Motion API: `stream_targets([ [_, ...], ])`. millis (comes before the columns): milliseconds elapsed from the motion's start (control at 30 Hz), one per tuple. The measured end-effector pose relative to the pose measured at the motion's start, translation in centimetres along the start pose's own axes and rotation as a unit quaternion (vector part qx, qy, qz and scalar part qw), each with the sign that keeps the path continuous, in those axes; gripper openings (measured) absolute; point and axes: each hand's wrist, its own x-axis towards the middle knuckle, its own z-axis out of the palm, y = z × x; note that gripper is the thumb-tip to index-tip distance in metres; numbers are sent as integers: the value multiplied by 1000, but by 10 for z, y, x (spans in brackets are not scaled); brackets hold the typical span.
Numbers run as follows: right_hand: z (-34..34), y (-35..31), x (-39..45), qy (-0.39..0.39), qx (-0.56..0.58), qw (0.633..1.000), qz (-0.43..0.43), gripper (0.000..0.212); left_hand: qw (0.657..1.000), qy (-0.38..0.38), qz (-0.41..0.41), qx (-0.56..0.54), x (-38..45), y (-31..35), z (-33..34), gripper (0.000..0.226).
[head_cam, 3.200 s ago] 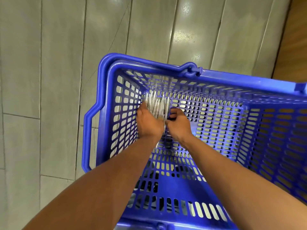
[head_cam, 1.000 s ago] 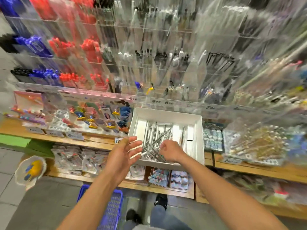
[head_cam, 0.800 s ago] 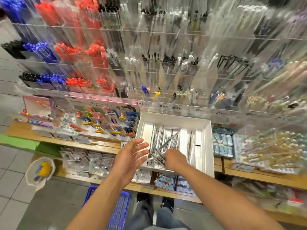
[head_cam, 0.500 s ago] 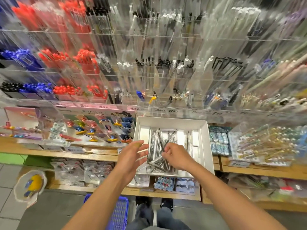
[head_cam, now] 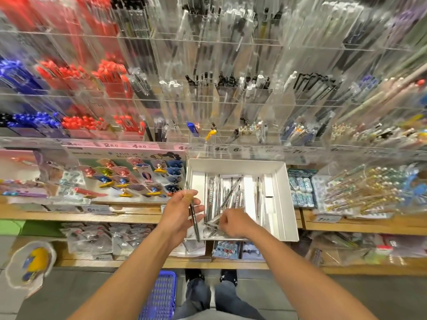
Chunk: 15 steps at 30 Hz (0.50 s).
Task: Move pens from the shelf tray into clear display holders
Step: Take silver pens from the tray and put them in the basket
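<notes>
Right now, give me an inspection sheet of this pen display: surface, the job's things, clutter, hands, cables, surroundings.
Surface: wooden shelf carrying packaged stationery.
Job's things: white tray on the shelf holds loose silver pens; clear display holders above, many already stocked.
Clutter: carded packs left of the tray, bagged items to its right.
Hands: left hand holds one dark pen beside the tray; right hand is curled over pens at the tray's near edge, grip hidden.
Cables: nothing seen.
Surroundings: blue basket on the floor by the person's feet; price labels along the holder rail.
</notes>
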Motion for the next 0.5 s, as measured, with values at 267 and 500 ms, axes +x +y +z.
stream_targets([
  [267,12,-10,18,-65,-189,979,-46,13,1000,2,-3,-20,-1,-1,-10,21],
  [500,-13,1,6,-56,-57,996,-43,20,1000,-8,-2,-13,0,0,-5,20],
])
